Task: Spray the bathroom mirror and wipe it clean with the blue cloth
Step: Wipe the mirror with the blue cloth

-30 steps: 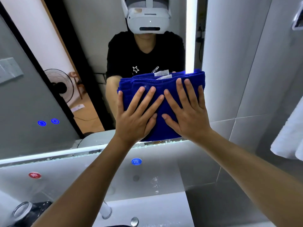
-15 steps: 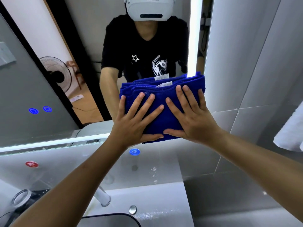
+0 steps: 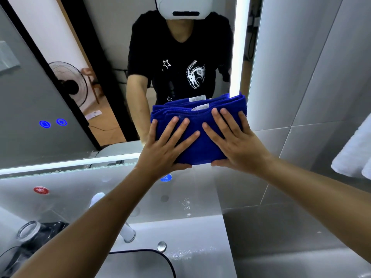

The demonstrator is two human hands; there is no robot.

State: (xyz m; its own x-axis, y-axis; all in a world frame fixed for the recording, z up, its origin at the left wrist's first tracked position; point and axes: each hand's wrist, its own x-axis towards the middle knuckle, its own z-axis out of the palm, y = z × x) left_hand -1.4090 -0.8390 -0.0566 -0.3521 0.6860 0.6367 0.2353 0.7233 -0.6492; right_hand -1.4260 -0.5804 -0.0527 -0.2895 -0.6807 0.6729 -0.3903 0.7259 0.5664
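With both hands, left [image 3: 166,149] and right [image 3: 234,141], fingers spread, pressing the cloth [image 3: 200,145] at the mirror's [image 3: 100,57] lower corner, uneven pressure could let it slip off the edge, leaving streaks.

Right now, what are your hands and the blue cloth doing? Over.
Left hand and right hand flat on folded blue cloth. Cloth at mirror lower right corner. Nothing blocking.

Left hand [image 3: 162,149]: arm extended, palm flat, fingers [image 3: 181,135] spread. Right hand [image 3: 237,145]: arm extended, palm flat, fingers spread, thumb underneath.
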